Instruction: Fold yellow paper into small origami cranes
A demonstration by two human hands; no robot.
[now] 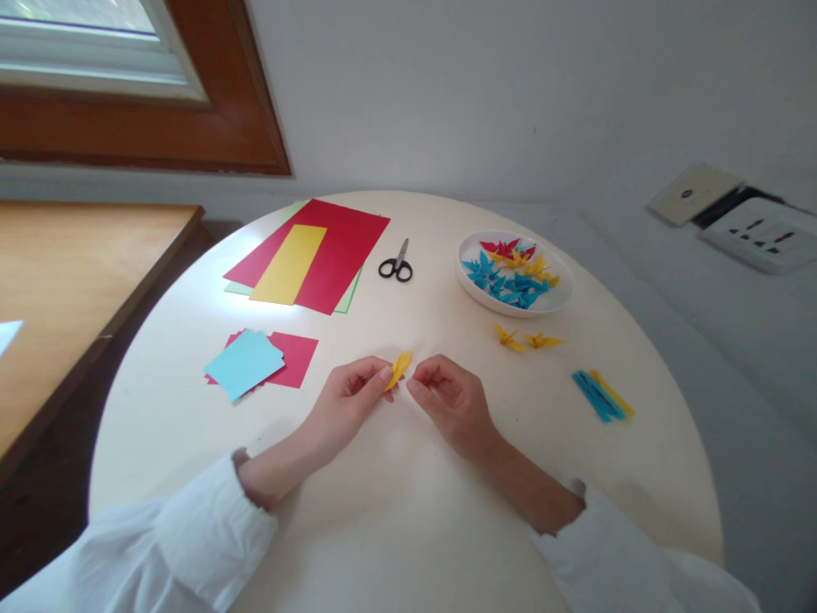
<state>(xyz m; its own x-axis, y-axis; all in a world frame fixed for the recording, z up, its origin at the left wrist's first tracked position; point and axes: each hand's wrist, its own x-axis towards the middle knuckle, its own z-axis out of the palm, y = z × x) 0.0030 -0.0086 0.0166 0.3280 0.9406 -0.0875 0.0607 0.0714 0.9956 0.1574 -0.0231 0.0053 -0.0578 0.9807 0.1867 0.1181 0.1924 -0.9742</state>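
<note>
My left hand (pixel 357 392) pinches a small folded strip of yellow paper (pixel 400 368) between thumb and fingers, above the middle of the table. Close by on its right is my right hand (pixel 454 396), with fingers curled and thumb and forefinger drawn together at the paper's side. Whether those fingertips hold anything is too small to make out. Two yellow paper cranes (pixel 511 338) lie beyond my right hand. To the right of them rests a small bundle of narrow blue and yellow folded paper pieces (pixel 598 397).
A white dish (pixel 476 298) at the back right holds several red, blue and yellow cranes. Black-handled scissors (pixel 397 268) lie at the back middle. Large red sheets (pixel 348 247) with a yellow strip (pixel 290 264) are at back left, light-blue squares (pixel 246 364) nearer. A wall (pixel 414 102) stands behind.
</note>
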